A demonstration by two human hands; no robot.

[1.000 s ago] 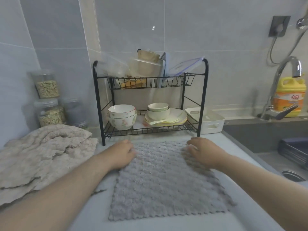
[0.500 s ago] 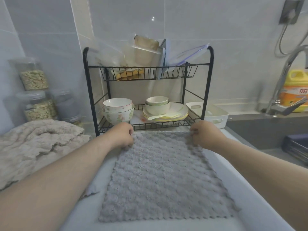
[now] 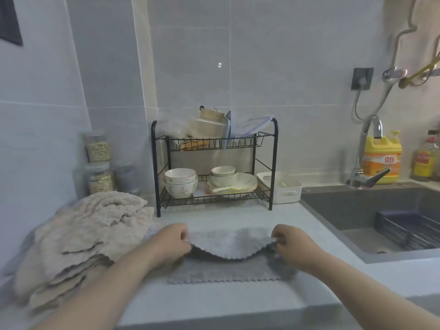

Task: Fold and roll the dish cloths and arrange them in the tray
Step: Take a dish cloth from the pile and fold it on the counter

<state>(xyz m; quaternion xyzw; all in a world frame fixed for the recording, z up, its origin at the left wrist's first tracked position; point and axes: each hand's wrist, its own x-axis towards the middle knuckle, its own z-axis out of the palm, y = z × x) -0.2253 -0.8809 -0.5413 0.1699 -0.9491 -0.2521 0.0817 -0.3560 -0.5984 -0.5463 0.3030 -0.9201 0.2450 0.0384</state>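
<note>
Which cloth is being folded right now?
The grey fluffy cloth, pinched by the left hand and right hand; the beige cloths lie piled, untouched.

The yellow bottle (image 3: 381, 157) beside the tap carries an orange label with two white Chinese characters, "立白". The label on the smaller bottle (image 3: 427, 159) to its right is too blurred to read.

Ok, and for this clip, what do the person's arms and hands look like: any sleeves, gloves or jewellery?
Both forearms are bare as far as the frame shows, with no sleeves in view. The left hand and right hand wear no gloves; no rings, watch or bracelet are visible.
</note>
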